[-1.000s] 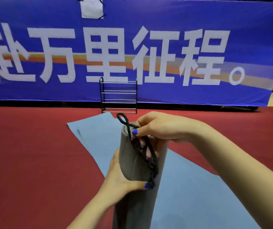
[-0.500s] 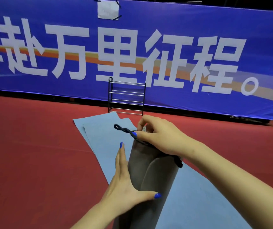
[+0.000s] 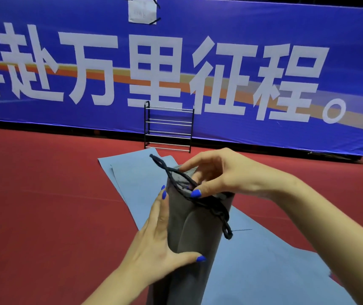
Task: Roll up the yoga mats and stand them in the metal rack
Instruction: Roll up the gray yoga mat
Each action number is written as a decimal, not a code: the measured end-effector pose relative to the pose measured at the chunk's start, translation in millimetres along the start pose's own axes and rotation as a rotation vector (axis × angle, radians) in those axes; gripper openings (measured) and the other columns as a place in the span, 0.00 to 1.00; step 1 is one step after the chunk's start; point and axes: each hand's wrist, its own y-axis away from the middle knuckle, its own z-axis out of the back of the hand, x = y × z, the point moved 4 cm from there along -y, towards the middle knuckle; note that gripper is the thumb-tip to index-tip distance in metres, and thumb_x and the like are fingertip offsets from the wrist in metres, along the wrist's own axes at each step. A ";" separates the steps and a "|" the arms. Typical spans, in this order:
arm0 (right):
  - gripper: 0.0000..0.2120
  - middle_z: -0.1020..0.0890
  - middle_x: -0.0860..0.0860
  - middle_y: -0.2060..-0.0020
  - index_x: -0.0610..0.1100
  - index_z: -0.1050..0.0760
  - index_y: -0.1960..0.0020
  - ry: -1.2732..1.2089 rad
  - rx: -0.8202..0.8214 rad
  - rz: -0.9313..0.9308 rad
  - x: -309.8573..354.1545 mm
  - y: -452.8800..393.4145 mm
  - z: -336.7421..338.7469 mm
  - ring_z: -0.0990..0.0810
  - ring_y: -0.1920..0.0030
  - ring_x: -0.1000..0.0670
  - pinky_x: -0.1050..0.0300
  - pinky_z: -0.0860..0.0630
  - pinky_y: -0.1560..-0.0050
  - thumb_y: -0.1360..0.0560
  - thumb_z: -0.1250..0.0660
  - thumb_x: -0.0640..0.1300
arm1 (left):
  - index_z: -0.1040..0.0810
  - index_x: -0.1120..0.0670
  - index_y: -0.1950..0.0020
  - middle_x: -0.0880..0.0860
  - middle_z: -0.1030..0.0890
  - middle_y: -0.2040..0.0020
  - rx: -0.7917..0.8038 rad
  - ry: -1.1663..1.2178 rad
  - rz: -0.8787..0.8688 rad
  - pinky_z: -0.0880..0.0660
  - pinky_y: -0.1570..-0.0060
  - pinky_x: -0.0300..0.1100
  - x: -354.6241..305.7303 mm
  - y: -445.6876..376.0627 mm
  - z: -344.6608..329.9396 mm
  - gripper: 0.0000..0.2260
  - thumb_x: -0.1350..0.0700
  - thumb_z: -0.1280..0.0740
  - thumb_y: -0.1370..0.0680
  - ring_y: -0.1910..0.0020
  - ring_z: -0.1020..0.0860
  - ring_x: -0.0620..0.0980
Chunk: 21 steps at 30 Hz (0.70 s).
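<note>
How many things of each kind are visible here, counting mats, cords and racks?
Rolled grey mat: 1
Flat blue mats on the red floor: 2, one overlapping the other
Black cord: 1
Metal rack: 1
Total: 5

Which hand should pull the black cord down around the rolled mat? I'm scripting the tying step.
Right hand: its fingers already pinch the black cord at the rolled mat top, while the left hand steadies the side.
</note>
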 end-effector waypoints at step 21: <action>0.15 0.19 0.51 0.59 0.50 0.20 0.48 -0.076 -0.149 0.089 3.4 -2.9 -24.7 0.21 0.59 0.58 0.65 0.22 0.53 0.25 0.33 0.31 | 0.74 0.24 0.38 0.46 0.59 0.22 0.040 -0.031 -0.024 0.39 0.30 0.43 -0.3 5.5 8.5 0.47 0.28 0.37 0.40 0.23 0.50 0.45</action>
